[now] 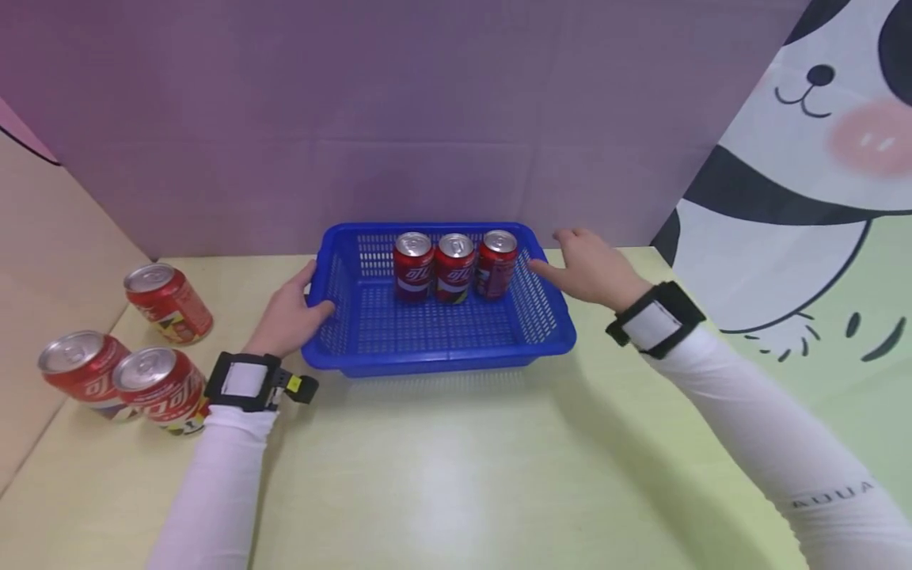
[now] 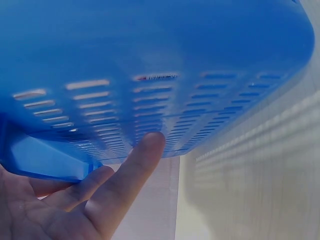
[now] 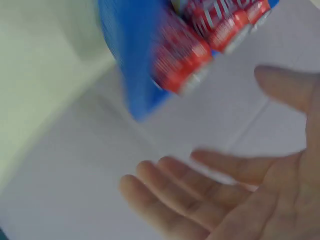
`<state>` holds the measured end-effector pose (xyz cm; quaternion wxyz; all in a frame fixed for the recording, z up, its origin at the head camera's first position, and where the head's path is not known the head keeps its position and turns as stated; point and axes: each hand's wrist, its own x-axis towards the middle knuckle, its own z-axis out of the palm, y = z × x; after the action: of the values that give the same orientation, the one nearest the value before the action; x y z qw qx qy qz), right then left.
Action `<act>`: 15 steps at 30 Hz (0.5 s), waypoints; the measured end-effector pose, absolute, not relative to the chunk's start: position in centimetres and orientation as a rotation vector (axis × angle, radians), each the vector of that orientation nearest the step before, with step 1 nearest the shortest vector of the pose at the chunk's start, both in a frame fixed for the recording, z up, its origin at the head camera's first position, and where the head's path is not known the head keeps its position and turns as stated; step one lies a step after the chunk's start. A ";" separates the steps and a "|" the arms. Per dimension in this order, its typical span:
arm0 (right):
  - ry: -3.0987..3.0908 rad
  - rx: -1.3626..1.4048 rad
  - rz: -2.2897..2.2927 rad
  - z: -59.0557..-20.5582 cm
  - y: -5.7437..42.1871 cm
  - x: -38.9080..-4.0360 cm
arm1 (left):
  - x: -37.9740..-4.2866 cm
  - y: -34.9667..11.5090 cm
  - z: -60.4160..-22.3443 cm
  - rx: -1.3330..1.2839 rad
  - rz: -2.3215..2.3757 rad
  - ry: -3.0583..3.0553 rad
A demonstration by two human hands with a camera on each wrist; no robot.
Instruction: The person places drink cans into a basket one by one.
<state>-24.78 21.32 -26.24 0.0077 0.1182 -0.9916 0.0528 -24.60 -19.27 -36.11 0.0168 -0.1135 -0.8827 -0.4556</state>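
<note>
A blue plastic basket (image 1: 442, 355) with slotted walls is at the back of the table. Three red soda cans (image 1: 413, 269) stand upright in a row along its back wall, toward the right. My left hand (image 1: 285, 321) grips the basket's left rim, thumb over the top; the left wrist view shows its fingers (image 2: 145, 150) close against the slotted wall. Off the basket's right end, my right hand (image 1: 591, 269) is held with fingers spread and nothing in it. In the right wrist view its open palm (image 3: 265, 200) faces the basket's corner (image 3: 137, 100), apart from it.
To the left of my left forearm, three more red cans stand on the table: one farther back (image 1: 171, 305), one at the far left (image 1: 89, 372) and one closer (image 1: 164, 388). A purple-grey wall (image 1: 427, 119) rises right behind the basket. A panda picture (image 1: 805, 237) covers the right side.
</note>
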 end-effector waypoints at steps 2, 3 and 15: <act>-3.162 0.281 0.368 -27.5 22.6 -24.2 | -24.7 -19.2 -36.1 -0.353 -1.414 -2.748; -3.190 0.246 0.470 -28.2 23.2 -23.9 | -24.7 -19.2 -36.1 -0.351 -1.418 -2.749; -2.730 0.022 1.994 -35.8 23.4 -21.8 | -24.6 -19.2 -36.0 -0.325 -1.388 -2.775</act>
<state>-21.77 23.42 -35.81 -0.1191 0.0064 -0.8018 0.5855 -24.64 -19.18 -35.99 0.0111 -0.1041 -0.8895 -0.4449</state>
